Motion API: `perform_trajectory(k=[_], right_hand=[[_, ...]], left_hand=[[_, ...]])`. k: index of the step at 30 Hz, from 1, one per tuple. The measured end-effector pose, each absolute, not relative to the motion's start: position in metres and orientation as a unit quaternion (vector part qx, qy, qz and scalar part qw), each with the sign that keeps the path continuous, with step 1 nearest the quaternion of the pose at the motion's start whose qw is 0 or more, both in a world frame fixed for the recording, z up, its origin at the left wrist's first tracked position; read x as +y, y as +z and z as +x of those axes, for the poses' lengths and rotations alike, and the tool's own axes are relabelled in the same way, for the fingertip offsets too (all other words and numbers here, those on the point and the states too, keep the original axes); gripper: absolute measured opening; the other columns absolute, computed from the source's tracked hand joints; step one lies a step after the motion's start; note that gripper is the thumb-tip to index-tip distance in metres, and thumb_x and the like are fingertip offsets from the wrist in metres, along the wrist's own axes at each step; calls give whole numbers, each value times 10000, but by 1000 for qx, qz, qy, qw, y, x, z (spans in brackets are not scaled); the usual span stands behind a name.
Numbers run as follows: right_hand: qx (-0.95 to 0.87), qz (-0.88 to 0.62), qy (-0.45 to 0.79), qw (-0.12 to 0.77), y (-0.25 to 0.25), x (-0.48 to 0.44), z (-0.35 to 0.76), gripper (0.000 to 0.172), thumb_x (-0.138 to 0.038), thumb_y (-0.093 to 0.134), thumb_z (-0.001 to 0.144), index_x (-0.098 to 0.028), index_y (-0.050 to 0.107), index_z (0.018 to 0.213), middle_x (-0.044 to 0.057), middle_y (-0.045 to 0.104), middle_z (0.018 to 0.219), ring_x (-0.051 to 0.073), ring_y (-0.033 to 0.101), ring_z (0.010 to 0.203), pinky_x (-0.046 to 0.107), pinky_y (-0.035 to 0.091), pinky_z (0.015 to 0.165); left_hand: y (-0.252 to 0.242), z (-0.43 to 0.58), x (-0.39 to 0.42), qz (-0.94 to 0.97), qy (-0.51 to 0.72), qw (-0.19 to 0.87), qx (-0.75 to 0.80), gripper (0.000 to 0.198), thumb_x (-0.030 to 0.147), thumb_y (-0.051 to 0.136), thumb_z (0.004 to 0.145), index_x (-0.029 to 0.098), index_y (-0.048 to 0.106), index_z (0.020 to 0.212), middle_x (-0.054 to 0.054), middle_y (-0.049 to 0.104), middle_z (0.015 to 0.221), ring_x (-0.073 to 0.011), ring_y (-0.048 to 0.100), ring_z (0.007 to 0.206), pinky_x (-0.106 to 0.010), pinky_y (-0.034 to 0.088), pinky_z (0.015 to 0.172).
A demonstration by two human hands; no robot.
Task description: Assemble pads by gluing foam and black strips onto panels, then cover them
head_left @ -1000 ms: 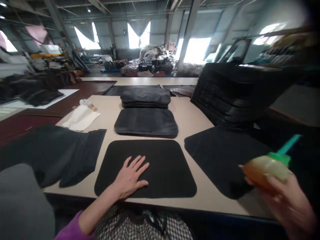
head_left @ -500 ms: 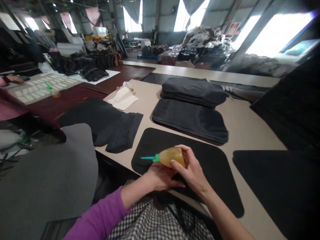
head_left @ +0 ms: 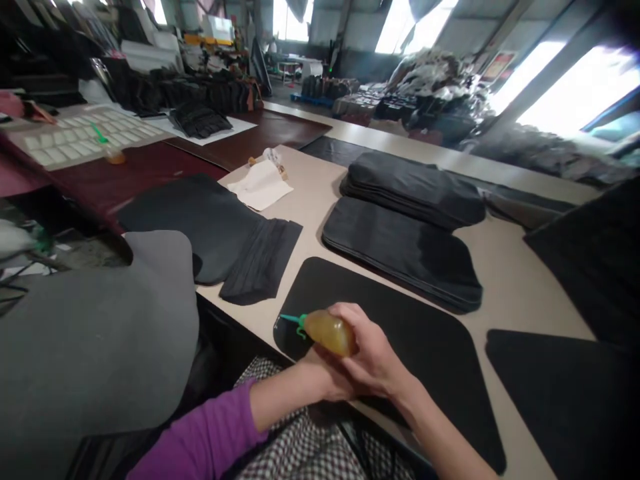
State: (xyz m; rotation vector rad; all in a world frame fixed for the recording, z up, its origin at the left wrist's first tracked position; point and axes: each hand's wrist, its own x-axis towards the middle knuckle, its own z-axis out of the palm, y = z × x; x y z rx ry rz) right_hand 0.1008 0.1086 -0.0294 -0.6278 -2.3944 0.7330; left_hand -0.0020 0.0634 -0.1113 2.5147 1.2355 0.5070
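Note:
My right hand (head_left: 367, 347) is wrapped round a squeeze bottle (head_left: 327, 331) of yellowish liquid with a green nozzle. The bottle lies nearly level, its tip pointing left just over the left edge of a black rounded panel (head_left: 415, 347). Small whitish spots show on the panel beside the tip. My left hand (head_left: 325, 373) is below the bottle, against the right hand, and its fingers are hidden. Behind the panel lies a stack of similar black rounded pieces (head_left: 400, 247), with another stack (head_left: 415, 187) farther back.
Pleated black strips (head_left: 263, 263) lie on a black sheet (head_left: 200, 213) to the left. A cream cloth (head_left: 263, 185) sits behind them. A grey sheet (head_left: 110, 333) fills the lower left. Another black panel (head_left: 560, 387) is at right. Another person's hand (head_left: 40, 113) shows at far left.
The bottle has turned, with its nozzle tip now close to the panel's left edge. Whitish spots have appeared there. The camera view has shifted left and down.

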Motion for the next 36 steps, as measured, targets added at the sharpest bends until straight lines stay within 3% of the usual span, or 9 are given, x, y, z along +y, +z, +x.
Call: perform_trajectory(k=[4, 6, 11, 15, 22, 36], right_hand=[[-897, -231, 231, 297, -37, 128, 102, 524, -205, 588, 869, -243, 422, 1365, 117, 547, 1251, 271, 593, 1114, 387, 539, 907], [-896, -243, 200, 313, -42, 139, 102, 563, -153, 557, 839, -237, 416, 1377, 116, 540, 1264, 267, 589, 1133, 392, 535, 935], [-890, -301, 119, 322, -52, 169, 98, 587, -134, 533, 823, -234, 404, 1387, 127, 535, 1292, 288, 586, 1163, 423, 547, 949], [-879, -323, 61, 344, -58, 185, 93, 538, -152, 529, 851, -212, 401, 1370, 141, 546, 1274, 304, 590, 1143, 444, 557, 922], [-864, -359, 28, 353, -53, 181, 126, 534, -152, 528, 863, -201, 407, 1381, 144, 543, 1265, 303, 600, 1119, 420, 552, 913], [-765, -556, -69, 318, -51, 115, 332, 514, -300, 541, 890, -207, 407, 1377, 135, 526, 1248, 321, 596, 1089, 426, 546, 868]], left_hand=[[-93, -9, 67, 878, 140, 168, 426, 682, 696, 388, 962, 238, 513, 1451, -66, 545, 1499, -302, 450, 1403, -428, 384, 1152], [-87, -11, 69, 874, 127, 165, 438, 713, 737, 364, 946, 227, 551, 1408, -90, 599, 1436, -306, 492, 1359, -454, 388, 1130], [-84, -12, 70, 892, 162, 85, 413, 722, 719, 280, 976, 223, 488, 1458, -96, 544, 1494, -274, 376, 1451, -496, 213, 1214], [-79, -14, 69, 893, 178, 67, 408, 738, 718, 246, 980, 220, 458, 1482, -86, 491, 1539, -254, 338, 1470, -493, 148, 1235], [-75, -14, 69, 894, 169, 77, 407, 719, 701, 251, 989, 252, 393, 1532, -77, 434, 1582, -245, 310, 1493, -493, 186, 1226], [-86, -11, 69, 905, 146, 33, 398, 650, 657, 333, 1001, 302, 387, 1543, -57, 353, 1635, -241, 305, 1517, -502, 244, 1209]])
